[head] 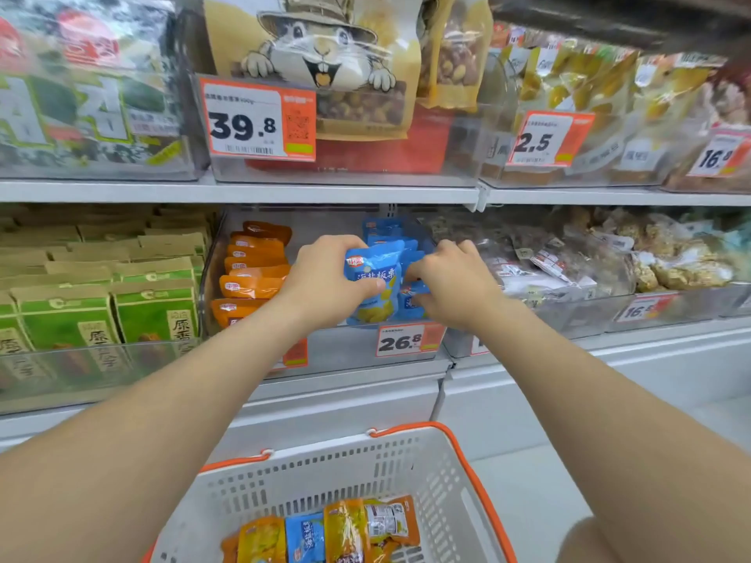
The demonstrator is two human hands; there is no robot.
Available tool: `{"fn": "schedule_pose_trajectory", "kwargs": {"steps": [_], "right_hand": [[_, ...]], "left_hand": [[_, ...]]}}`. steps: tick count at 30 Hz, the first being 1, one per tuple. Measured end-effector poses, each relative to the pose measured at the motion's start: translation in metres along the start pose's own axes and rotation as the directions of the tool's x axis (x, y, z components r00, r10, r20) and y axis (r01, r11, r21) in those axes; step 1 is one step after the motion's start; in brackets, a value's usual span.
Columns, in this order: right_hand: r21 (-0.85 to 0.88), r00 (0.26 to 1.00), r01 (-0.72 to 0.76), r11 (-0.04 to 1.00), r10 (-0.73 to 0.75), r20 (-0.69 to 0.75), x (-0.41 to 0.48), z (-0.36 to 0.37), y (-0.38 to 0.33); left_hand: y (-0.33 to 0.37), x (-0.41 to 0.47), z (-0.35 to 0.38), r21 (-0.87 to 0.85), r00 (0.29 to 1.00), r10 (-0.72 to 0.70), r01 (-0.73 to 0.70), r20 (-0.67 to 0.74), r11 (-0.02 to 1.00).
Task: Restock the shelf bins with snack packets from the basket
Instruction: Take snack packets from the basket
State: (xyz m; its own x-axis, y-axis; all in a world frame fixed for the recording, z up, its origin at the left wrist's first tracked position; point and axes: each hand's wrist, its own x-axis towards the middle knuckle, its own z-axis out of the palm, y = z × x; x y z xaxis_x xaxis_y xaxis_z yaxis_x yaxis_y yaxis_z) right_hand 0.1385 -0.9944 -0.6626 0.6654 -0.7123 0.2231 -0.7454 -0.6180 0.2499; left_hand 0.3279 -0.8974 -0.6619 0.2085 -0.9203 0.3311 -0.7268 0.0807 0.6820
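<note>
My left hand point(325, 280) grips a blue snack packet point(376, 286) upright at the front of a clear shelf bin point(337, 351) on the middle shelf. My right hand point(449, 282) reaches into the same bin just to the right, its fingers curled on other blue packets point(414, 300). A row of blue packets point(384, 233) stands behind them. Orange packets point(256, 266) fill the bin's left half. Below, a white basket point(325, 477) with orange handles holds several orange packets point(345, 530) and one blue packet point(304, 538).
Green cartons point(109, 310) fill the bin to the left, clear bags of snacks point(589, 262) the bins to the right. The upper shelf point(244, 193) carries big nut bags point(325, 63) behind price tags. White cabinet fronts point(569, 388) lie under the bins.
</note>
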Motion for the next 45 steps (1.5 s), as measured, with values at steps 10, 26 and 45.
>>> {"fn": "schedule_pose_trajectory", "kwargs": {"steps": [10,26,45], "right_hand": [[0.13,0.99,-0.029,0.991,0.046,-0.132,0.015,0.016,0.018],[0.401,0.84,-0.034,0.916,0.244,-0.485,-0.006,0.023,0.035],[0.315,0.847,0.149,0.938,-0.285,0.449,-0.071,0.024,-0.067]], "left_hand": [[0.0,0.003,0.05,0.064,0.979,0.022,-0.036,0.204,0.997],[-0.001,0.021,0.069,0.077,0.977,0.005,-0.022,0.211,0.997],[-0.002,-0.082,0.045,0.753,0.938,0.103,-0.327,0.33,0.571]]}}
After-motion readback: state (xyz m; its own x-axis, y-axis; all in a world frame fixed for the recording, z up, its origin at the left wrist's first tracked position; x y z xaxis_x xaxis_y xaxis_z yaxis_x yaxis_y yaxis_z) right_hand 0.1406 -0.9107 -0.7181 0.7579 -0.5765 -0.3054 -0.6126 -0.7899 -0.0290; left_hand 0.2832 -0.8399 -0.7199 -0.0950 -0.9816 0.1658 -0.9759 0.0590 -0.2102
